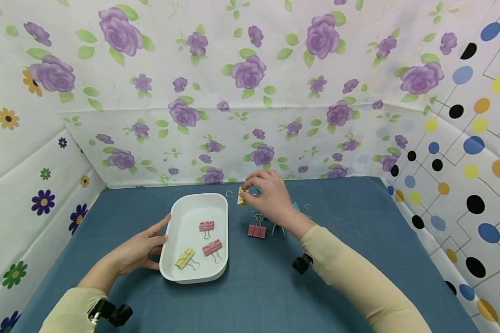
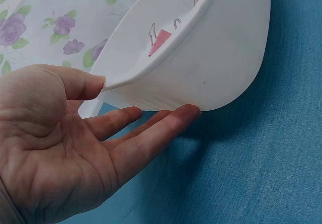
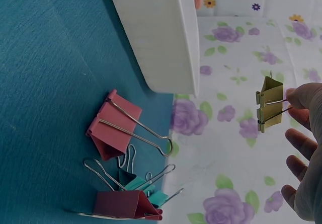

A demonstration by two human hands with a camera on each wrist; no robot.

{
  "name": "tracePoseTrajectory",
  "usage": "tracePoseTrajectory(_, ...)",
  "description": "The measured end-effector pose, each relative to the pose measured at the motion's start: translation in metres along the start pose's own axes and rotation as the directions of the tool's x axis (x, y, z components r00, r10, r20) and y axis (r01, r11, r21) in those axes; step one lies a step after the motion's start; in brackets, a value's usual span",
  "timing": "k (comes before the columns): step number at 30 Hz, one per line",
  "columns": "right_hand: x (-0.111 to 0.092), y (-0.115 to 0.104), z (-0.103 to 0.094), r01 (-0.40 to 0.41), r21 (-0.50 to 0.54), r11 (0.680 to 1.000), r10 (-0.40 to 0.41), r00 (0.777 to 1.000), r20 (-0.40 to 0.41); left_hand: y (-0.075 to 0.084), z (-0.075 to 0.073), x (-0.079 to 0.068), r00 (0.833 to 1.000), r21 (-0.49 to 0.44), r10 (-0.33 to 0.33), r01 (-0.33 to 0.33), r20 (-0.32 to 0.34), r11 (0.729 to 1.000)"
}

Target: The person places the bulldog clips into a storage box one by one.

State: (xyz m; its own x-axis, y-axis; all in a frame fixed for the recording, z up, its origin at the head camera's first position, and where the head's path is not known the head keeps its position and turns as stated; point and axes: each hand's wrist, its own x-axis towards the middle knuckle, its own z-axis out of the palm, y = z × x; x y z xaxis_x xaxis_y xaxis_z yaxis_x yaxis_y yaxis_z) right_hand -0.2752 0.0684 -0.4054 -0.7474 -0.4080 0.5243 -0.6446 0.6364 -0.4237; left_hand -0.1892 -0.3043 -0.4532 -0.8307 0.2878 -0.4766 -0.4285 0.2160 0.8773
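Tray [image 1: 196, 206] holds three clips [image 1: 212, 248]; left fingers [image 2: 151, 138] grip it, right fingers [image 3: 304, 94] pinch yellow clip [image 3: 272, 97]

Tray [image 3: 156, 38] smooth plastic; pink clip [image 3: 118, 117] smooth metal, wire handles [image 3: 130, 132] shiny; tablecloth [image 1: 258, 273] matt cloth.

Yellow binder clip [image 3: 273, 94] in right fingers [image 3: 303, 96]
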Motion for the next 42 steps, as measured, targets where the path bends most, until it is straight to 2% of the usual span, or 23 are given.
tracePoseTrajectory(8,0.004,-0.006,0.009,-0.029,0.002,1.000,0.029,0.999,0.032,0.000,-0.001,0.000,1.000,0.003,0.006,-0.006,0.003,1.000)
tracePoseTrajectory(42,0.014,-0.032,0.046,-0.040,0.039,0.998,0.033,0.987,0.157,-0.001,0.000,0.000,1.000,-0.008,0.003,-0.003,0.007,1.000)
